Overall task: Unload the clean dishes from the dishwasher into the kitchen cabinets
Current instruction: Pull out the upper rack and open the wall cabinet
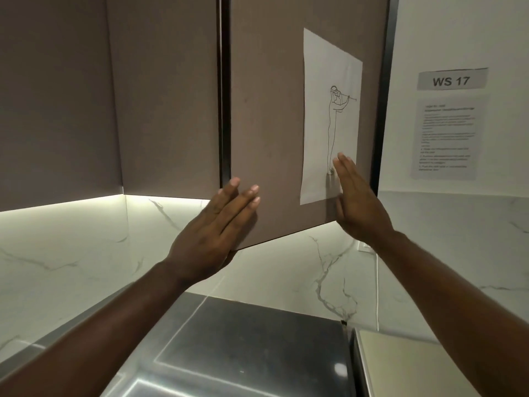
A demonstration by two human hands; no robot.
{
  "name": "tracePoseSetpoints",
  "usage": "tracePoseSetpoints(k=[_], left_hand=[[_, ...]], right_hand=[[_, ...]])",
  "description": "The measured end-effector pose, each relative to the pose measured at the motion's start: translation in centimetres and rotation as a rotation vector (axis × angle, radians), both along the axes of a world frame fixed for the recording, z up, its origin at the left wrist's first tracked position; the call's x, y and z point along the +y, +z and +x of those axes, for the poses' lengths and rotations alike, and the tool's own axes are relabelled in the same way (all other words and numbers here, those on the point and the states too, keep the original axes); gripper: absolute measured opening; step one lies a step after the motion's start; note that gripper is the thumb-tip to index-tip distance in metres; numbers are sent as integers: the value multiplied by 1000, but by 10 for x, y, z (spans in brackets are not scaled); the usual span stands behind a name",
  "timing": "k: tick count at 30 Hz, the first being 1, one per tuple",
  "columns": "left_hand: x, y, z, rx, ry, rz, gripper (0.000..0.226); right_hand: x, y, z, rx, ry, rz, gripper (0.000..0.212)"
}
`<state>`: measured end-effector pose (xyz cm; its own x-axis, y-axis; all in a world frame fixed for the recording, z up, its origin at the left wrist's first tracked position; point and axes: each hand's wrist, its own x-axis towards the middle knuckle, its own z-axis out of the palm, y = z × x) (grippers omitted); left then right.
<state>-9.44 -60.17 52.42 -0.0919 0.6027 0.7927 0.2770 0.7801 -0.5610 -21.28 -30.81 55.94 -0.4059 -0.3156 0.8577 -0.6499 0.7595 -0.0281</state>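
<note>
**Hands flat on the cabinet door, no dish in sight**

Fingers on both hands are straight and spread, gripping nothing. The left hand (217,222) lies against the lower left corner of the cabinet door (272,124), fingertips on its face; the right hand (355,196) is raised at the door's lower right, over the bottom corner of the taped paper sheet (329,116). Whether that palm touches the door cannot be told. The door stands angled out from its dark frame.

The dishwasher and the clean dishes are out of view, so where they sit cannot be said.

Risks, as I judge them: a flat push could slam the door, or the right hand could drag the sheet loose.

Count: two hands, one angled door, one drawing sheet on it, two notices right of the door on the wall (458,38), including the WS 17 label (451,80).
</note>
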Motion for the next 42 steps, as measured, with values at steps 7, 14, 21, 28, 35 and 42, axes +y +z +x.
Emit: tracePoseSetpoints(k=[7, 14, 21, 28, 35, 42], left_hand=[[18, 4, 16, -79, -154, 27, 92], [43, -11, 14, -180, -339, 33, 108], [74, -20, 24, -472, -678, 216, 83], [109, -9, 29, -600, -784, 297, 73], [150, -6, 29, -624, -900, 193, 72], [198, 3, 14, -543, -857, 157, 63]], right_hand=[[-31, 50, 76, 153, 216, -143, 65], [-46, 79, 131, 196, 251, 7, 65], [-36, 70, 147, 203, 147, 46, 72], [-7, 64, 169, 221, 63, 50, 69], [33, 56, 188, 206, -28, 20, 71], [83, 48, 201, 235, -154, -24, 69]])
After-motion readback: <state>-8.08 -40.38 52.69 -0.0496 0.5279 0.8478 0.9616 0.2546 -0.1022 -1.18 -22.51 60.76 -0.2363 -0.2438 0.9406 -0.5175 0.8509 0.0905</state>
